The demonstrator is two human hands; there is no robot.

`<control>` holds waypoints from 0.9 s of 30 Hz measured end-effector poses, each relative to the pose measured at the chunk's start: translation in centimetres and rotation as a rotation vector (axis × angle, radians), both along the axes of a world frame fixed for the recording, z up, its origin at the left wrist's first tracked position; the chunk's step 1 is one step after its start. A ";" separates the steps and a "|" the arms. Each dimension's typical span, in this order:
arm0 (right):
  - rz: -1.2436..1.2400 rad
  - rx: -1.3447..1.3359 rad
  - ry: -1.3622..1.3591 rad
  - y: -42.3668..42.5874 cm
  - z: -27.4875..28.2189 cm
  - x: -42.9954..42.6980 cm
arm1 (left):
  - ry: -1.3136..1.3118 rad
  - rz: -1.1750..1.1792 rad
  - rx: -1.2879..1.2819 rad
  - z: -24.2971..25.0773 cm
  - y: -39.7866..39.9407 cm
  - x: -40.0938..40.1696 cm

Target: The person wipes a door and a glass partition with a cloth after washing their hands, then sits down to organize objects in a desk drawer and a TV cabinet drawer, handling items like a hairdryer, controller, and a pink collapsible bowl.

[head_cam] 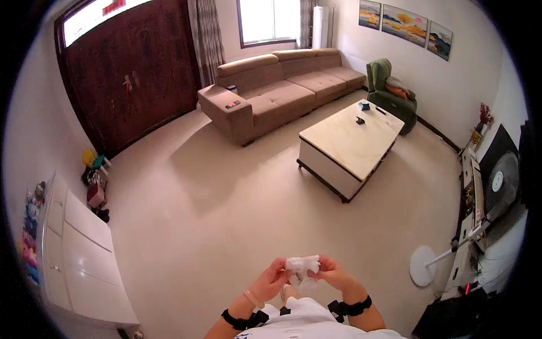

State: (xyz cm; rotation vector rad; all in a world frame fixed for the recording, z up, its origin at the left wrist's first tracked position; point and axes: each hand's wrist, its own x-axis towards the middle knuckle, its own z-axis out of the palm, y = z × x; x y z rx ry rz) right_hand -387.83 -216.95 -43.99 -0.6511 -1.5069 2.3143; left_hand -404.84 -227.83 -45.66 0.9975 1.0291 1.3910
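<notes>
A crumpled white piece of thin material (302, 264), maybe tissue or a plastic bag, is stretched between my two hands in front of my body. My left hand (271, 279) pinches its left end between thumb and fingers. At the right end, my right hand (332, 272) grips it the same way. A thinner, see-through part hangs below the hands. A pale bangle circles my left wrist, and black straps with small dark units are worn on both forearms. Part of my bare leg and foot shows beneath the hands.
A coffee table (347, 140) with small items stands ahead, before a long brown sofa (279, 89) and a green armchair (387, 93). On the right is a standing fan (423, 265) beside a low TV cabinet (459, 258). A white cabinet (84, 254) lines the left wall near the dark double door (135, 80).
</notes>
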 end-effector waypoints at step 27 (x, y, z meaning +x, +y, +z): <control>0.156 0.104 -0.144 31.4 0.3 -28.1 | 0.214 0.134 0.057 2.4 30.5 -28.3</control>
